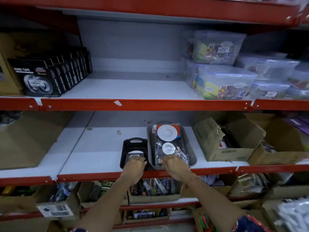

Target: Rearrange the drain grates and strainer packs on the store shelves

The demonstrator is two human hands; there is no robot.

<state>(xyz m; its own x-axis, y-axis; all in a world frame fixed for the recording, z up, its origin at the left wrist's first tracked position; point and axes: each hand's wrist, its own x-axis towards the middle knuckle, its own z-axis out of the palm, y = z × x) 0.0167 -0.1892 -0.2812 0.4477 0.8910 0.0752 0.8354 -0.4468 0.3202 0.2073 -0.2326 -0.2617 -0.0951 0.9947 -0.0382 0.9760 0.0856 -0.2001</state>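
Left hand (134, 162) curled on the drain grate (135, 155) in the black tray (127, 148), right hand (173, 162) pinching the strainer pack (168, 143) running lengthwise straight back.

Even dim light, blurred bowed edges, soft focus

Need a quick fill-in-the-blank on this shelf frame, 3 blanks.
1. The left hand rests on the metal grate in the ____ tray.
2. The right hand touches the strainer packs in the ____ tray.
3. The nano tape boxes sit one shelf ____ the trays.

Answers: black; grey; above
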